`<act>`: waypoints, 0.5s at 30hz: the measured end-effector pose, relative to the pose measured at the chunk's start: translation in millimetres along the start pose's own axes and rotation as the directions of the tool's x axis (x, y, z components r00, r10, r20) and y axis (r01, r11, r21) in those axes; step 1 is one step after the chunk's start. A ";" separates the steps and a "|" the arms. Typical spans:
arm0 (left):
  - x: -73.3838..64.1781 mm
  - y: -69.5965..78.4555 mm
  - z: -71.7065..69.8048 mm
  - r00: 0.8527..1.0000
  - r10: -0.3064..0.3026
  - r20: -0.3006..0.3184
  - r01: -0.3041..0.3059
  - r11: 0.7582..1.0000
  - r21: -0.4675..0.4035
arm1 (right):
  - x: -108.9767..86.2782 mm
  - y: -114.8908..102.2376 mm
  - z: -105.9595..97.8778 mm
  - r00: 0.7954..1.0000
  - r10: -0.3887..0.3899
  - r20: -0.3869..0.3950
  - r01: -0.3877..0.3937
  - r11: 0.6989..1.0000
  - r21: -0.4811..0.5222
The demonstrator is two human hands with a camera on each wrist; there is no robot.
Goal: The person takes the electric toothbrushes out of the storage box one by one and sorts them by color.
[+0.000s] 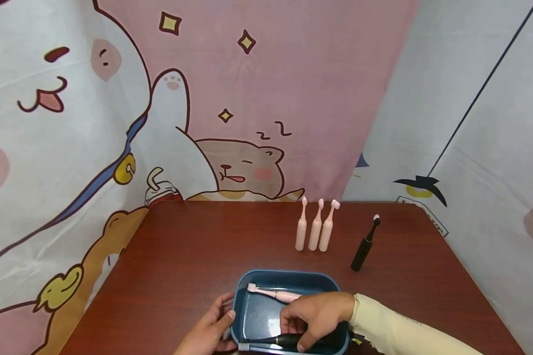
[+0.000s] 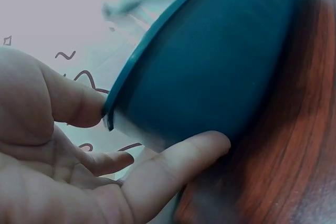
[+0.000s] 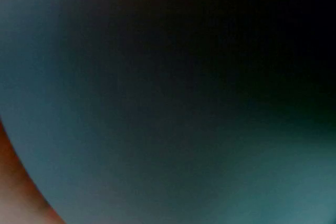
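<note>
A blue rectangular plastic basin (image 1: 254, 315) sits at the table's front. My left hand (image 1: 210, 325) holds its left end; in the left wrist view the fingers and thumb rest against the basin's rim and outer wall (image 2: 210, 61). Inside the basin, my right hand (image 1: 323, 313) grips a black electric toothbrush (image 1: 284, 339) lying along the near side, its head pointing left. A pink electric toothbrush (image 1: 273, 294) lies along the basin's far side, partly hidden behind the right hand. The right wrist view is dark and blurred, showing mostly the bluish basin (image 3: 47, 129).
Three pale pink electric toothbrushes (image 1: 315, 231) stand upright on the brown table (image 1: 204, 241) beyond the basin. To their right a black electric toothbrush (image 1: 362, 251) also stands. A cloth backdrop (image 1: 311, 88) with cartoon animals hangs behind the table.
</note>
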State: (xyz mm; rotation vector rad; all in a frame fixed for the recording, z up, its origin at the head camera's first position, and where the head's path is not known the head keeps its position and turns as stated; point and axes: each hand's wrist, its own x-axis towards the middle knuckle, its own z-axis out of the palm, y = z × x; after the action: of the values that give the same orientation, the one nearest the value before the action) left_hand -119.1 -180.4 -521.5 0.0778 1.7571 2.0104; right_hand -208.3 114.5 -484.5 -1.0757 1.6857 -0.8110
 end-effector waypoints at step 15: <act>0.6 -0.3 2.0 0.999 -0.022 -0.041 0.023 1.000 0.014 | -32.3 -17.4 -2.5 0.973 -0.135 -0.186 0.127 0.990 -0.054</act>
State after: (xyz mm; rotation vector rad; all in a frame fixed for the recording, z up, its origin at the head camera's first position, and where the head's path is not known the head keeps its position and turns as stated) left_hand -118.9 -178.3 -521.6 0.0218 1.7895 1.9967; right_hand -200.1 137.4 -456.9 -1.1788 1.8113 -0.9931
